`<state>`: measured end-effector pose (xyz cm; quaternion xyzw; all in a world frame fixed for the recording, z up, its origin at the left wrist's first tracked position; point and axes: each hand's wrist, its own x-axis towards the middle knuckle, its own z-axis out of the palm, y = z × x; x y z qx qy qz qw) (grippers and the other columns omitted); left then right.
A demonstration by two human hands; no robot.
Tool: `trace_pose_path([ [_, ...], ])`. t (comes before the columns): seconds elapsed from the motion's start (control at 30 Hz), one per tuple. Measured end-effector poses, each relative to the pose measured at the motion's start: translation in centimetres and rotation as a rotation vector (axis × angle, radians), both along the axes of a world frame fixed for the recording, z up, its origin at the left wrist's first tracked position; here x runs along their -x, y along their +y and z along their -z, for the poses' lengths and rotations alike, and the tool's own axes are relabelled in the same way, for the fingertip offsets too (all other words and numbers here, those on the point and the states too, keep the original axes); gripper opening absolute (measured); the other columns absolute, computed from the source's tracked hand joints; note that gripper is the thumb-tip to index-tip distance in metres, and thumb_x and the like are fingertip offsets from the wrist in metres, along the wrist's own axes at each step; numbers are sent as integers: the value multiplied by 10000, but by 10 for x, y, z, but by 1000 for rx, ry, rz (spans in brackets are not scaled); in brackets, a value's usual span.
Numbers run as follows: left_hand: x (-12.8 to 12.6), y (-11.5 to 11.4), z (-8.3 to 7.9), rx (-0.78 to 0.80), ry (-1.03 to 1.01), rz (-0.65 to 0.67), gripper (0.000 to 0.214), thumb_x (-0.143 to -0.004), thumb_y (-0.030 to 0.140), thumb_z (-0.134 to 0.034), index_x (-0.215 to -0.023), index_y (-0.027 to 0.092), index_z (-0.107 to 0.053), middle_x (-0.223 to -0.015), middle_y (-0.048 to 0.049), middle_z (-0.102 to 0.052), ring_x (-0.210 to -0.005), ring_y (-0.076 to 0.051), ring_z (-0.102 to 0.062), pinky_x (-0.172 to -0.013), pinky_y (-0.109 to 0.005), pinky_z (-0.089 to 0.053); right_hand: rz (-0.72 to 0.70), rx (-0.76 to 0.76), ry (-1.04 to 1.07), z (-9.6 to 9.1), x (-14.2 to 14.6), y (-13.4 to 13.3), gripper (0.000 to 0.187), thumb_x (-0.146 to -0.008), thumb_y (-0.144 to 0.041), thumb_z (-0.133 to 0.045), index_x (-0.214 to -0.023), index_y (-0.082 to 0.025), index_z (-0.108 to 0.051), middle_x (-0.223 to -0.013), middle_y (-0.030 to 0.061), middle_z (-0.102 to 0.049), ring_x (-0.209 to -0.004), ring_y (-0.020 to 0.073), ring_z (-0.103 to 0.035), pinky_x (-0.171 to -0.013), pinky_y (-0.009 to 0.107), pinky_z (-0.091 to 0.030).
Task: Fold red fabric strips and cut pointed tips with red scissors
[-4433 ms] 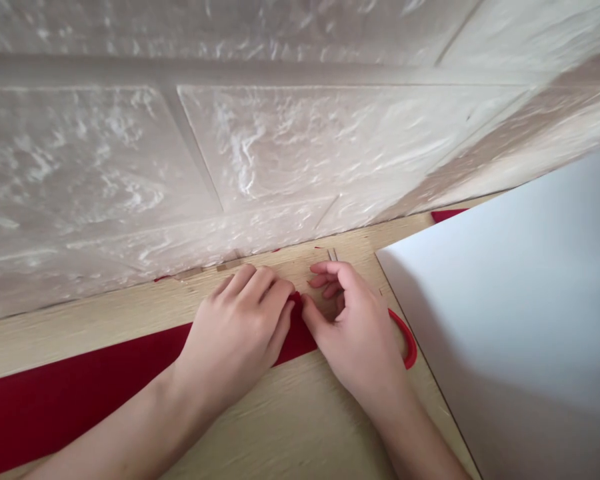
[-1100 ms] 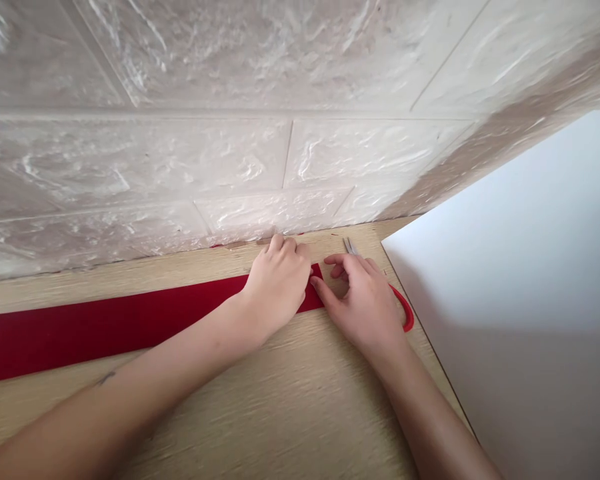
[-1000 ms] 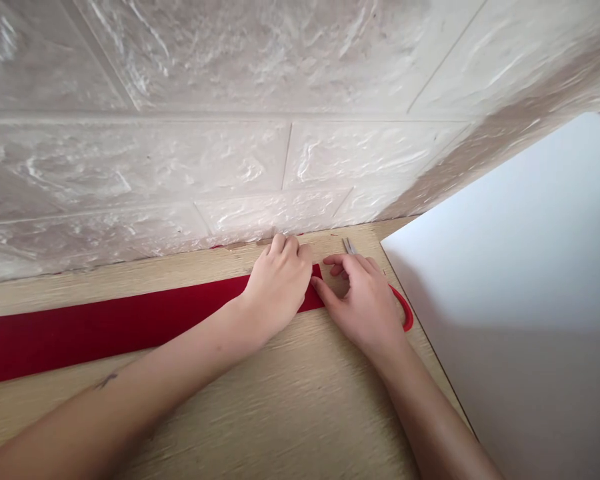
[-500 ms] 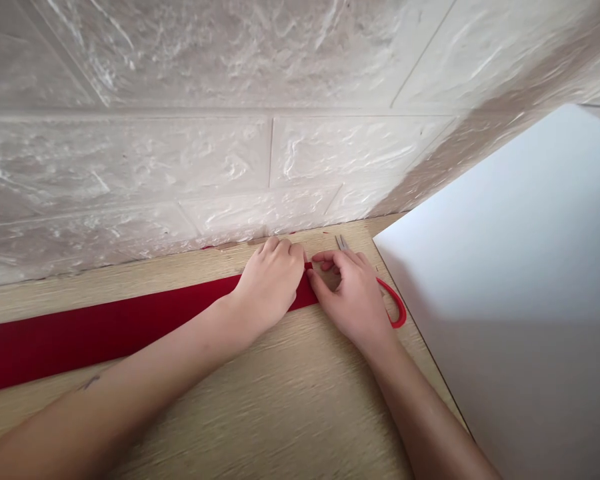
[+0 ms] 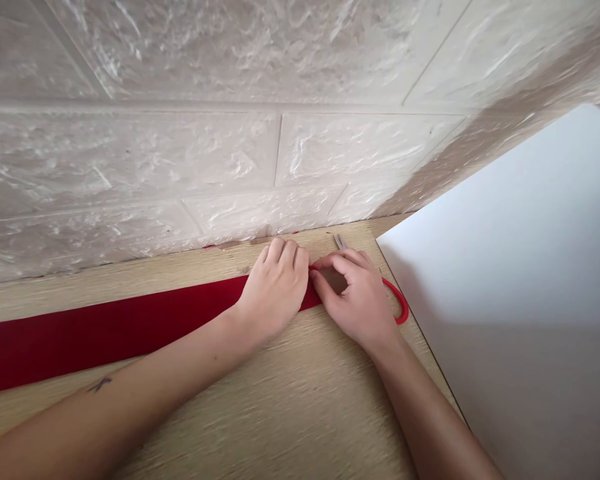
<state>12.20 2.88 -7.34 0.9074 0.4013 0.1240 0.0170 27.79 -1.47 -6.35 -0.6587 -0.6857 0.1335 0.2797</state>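
A long red strip lies flat along the wooden table, running from the left edge to the middle. My left hand rests curled over the strip's right end, fingers pressed down on it. My right hand meets it there, thumb and forefinger pinched at the strip's end corner. Beneath my right hand lie scissors with a red handle loop and metal blade tips pointing at the wall; the hand hides their middle.
A white textured brick-pattern wall rises just behind the hands. A large white board covers the table's right side, its edge close to the scissors. Bare wood lies in front of the strip.
My right thumb and forefinger have closed in on the strip's end, against my left fingers. Since the oldest frame the view has pulled back, showing more of the strip.
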Motion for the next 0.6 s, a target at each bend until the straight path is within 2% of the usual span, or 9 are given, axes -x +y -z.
trace_pose_path([
  [0.1,2,2,-1,-1,-36,25,244,-928,19,-387,-956,125,-605,-942,-129,-677,-904,-279,-615,-816,-403,-547,-1,-33,53,-2,0,-1,88,-910,-210,-643,-861,-220,-716,-917,34,-762,-921,221,-685,-872,375,-535],
  [0.17,4,4,-7,32,-89,37,243,-958,46,-395,-1050,111,-610,-980,-120,-694,-934,-269,-623,-830,-392,-551,19,-30,105,-3,0,-2,81,-918,-209,-641,-885,-226,-713,-909,22,-773,-882,202,-704,-829,348,-548],
  [0.23,6,7,-16,117,-166,55,242,-1006,111,-404,-1129,104,-612,-1048,-117,-706,-987,-266,-625,-877,-407,-554,41,-19,178,-3,2,-3,77,-933,-225,-631,-918,-230,-707,-894,11,-779,-812,181,-717,-757,321,-558],
  [0.33,10,14,-28,287,-223,76,259,-1041,181,-411,-1107,136,-658,-1087,-93,-707,-1041,-272,-625,-949,-458,-540,58,-27,298,-2,5,-4,61,-938,-237,-632,-966,-235,-686,-902,-1,-785,-753,149,-725,-677,273,-562],
  [0.5,13,20,-31,500,-252,15,292,-1033,171,-409,-1111,174,-690,-1115,-67,-703,-995,-242,-674,-888,-432,-542,103,-50,377,-1,6,-5,168,-922,-246,-668,-1087,-251,-637,-898,-16,-795,-745,131,-738,-587,220,-542],
  [0.6,13,22,-31,548,-325,21,242,-1032,207,-457,-1058,186,-697,-1049,-35,-724,-927,-205,-679,-834,-373,-525,96,-62,378,0,6,-6,125,-924,-250,-669,-1045,-257,-637,-900,-15,-798,-755,132,-744,-592,217,-545],
])
